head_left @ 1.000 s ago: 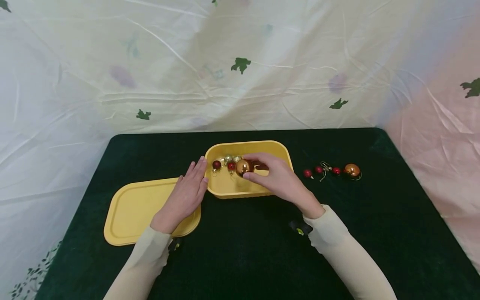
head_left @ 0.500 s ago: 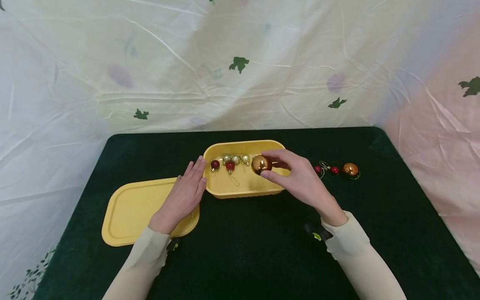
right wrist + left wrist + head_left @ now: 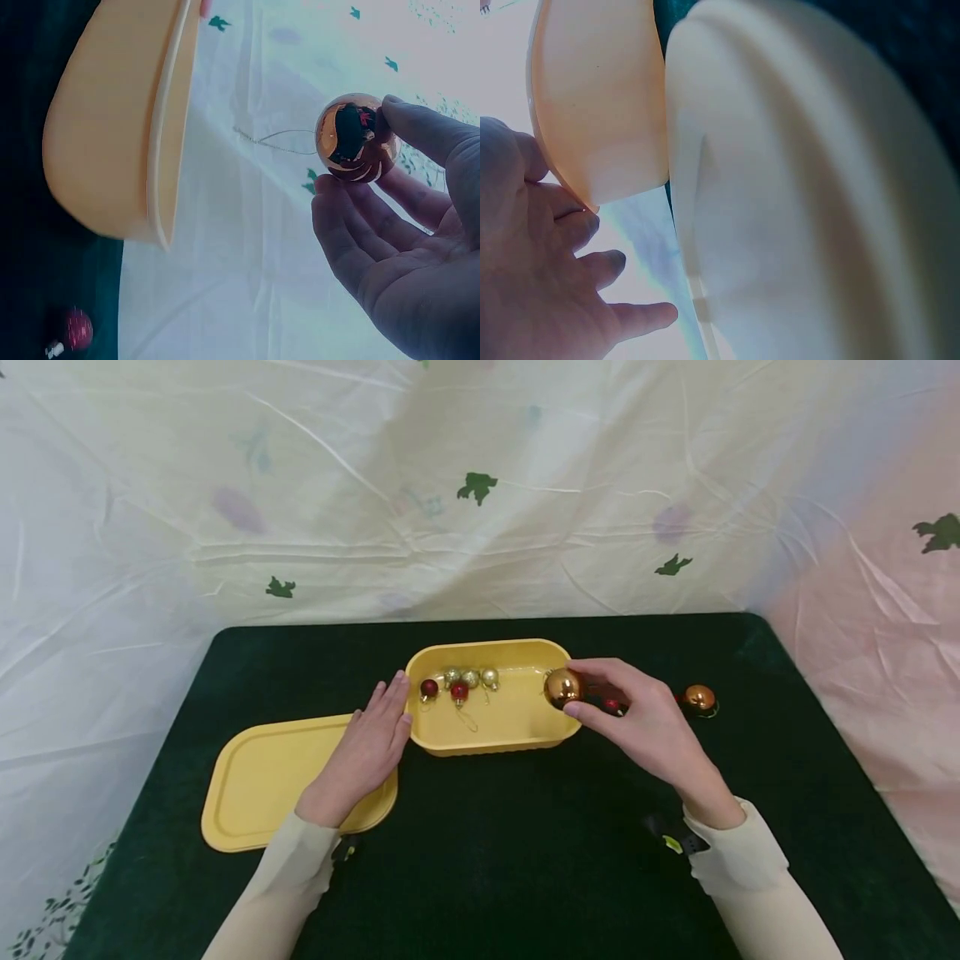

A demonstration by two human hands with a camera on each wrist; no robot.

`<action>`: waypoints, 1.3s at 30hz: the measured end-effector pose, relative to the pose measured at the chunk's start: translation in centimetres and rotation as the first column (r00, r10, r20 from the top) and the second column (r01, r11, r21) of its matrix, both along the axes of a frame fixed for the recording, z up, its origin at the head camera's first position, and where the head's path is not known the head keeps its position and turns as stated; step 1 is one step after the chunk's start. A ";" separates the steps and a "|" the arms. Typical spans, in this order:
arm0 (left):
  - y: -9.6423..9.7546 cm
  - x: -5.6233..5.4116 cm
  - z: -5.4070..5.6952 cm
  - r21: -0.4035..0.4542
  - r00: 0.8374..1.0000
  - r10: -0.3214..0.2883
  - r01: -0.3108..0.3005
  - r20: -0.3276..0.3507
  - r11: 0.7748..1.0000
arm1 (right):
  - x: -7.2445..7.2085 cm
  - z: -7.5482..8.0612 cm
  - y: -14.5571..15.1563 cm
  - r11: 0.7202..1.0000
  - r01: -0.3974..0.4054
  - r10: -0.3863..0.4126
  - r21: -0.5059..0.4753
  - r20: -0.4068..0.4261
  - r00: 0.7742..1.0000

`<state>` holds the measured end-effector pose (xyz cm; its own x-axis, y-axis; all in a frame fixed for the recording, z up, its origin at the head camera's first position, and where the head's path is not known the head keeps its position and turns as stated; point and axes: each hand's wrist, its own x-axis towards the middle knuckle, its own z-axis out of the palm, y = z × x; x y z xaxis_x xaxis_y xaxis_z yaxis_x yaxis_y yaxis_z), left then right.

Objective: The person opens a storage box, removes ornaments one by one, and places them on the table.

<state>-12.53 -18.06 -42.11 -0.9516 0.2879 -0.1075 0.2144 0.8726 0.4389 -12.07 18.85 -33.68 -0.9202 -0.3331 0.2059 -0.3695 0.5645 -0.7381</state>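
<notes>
A yellow box (image 3: 517,731) stands on the dark green table, with several small red and gold Christmas baubles (image 3: 470,678) in its left half. My right hand (image 3: 637,714) pinches a large shiny copper bauble (image 3: 563,688) between thumb and fingers, above the box's right rim. In the right wrist view a thin cord loop (image 3: 285,141) hangs off that bauble, apart from the box wall. My left hand (image 3: 366,756) lies with straight fingers against the box's left end, its forearm over the yellow lid (image 3: 277,785). The left wrist view shows the fingertips touching the box rim.
To the right of the box lie another copper bauble (image 3: 700,697) and a small red bauble (image 3: 613,705), partly behind my right hand. The green table (image 3: 480,860) ends at a pale patterned cloth (image 3: 337,527) hanging behind it.
My right hand has carried the large copper bauble rightwards, from over the middle of the box to its right rim. The left hand has stayed at the box's left end.
</notes>
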 end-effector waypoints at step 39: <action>0.2 0.1 0.2 -0.009 1.000 0.011 -0.011 0.018 1.000 | 0.9 -1.2 12.4 0.942 0.334 -0.334 0.019 -0.014 0.942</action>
